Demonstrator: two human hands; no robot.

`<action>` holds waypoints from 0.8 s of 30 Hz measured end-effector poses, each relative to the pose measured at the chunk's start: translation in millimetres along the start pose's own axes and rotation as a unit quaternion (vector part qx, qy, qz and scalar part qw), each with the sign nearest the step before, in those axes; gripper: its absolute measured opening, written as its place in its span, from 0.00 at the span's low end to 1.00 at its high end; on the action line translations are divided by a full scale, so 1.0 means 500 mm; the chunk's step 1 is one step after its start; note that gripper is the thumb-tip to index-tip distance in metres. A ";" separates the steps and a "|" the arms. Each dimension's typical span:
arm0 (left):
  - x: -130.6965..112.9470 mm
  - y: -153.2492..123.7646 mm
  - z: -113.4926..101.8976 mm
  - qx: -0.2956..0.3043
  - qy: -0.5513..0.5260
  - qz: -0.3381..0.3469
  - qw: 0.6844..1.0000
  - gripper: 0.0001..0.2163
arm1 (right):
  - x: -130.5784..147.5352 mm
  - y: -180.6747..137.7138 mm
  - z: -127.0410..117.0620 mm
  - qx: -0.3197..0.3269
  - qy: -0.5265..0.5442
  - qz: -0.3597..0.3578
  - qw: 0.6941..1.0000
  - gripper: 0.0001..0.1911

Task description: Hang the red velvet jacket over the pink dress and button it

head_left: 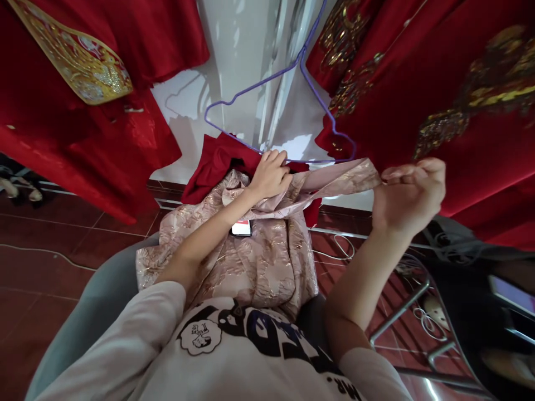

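A pink brocade garment (263, 262) with a metallic gold pattern lies across my lap. My left hand (271, 177) is closed on its gathered upper part, fingers curled into the cloth. A long band of the same garment stretches off to the right, with its smooth pink inner side partly showing. At the far end of that band, my right hand (412, 192) is raised, its fingertips pinched together at the fabric's edge. Whether anything small is also between those fingertips, I cannot make out. Under my left forearm, a small white label with red print (241, 228) shows against the cloth.
A purple hanger (254, 83) hangs just beyond my hands, before a pale, glossy surface. Red garments with gold decoration hang at left (167, 33) and right (397, 83). Dark red cloth (213, 161) lies behind the pink garment. A metal-framed chair (401, 312) stands at right.
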State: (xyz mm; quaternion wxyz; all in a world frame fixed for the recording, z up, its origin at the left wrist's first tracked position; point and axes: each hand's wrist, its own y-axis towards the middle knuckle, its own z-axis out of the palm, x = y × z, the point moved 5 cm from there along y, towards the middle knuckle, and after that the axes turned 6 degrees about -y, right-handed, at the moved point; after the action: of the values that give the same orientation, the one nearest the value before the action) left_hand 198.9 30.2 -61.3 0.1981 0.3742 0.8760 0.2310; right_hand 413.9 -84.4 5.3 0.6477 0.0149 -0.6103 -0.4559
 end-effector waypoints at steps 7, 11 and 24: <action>0.002 -0.063 -0.096 0.010 -0.023 -0.024 0.999 0.18 | -0.043 0.024 -0.028 -0.110 0.030 0.001 0.993 0.07; 0.039 -0.090 -0.132 0.004 -0.025 -0.035 0.999 0.19 | -0.043 0.024 -0.032 -0.113 0.058 0.028 0.991 0.08; 0.018 -0.053 -0.068 -0.048 -0.044 0.012 0.998 0.16 | -0.028 0.030 0.003 0.105 0.256 0.010 0.961 0.09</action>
State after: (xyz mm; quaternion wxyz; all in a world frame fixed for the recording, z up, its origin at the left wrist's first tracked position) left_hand 160.2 11.9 -49.8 0.2513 0.3842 0.8498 0.2589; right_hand 423.5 -66.3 3.5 0.7816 0.1930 -0.4685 -0.3637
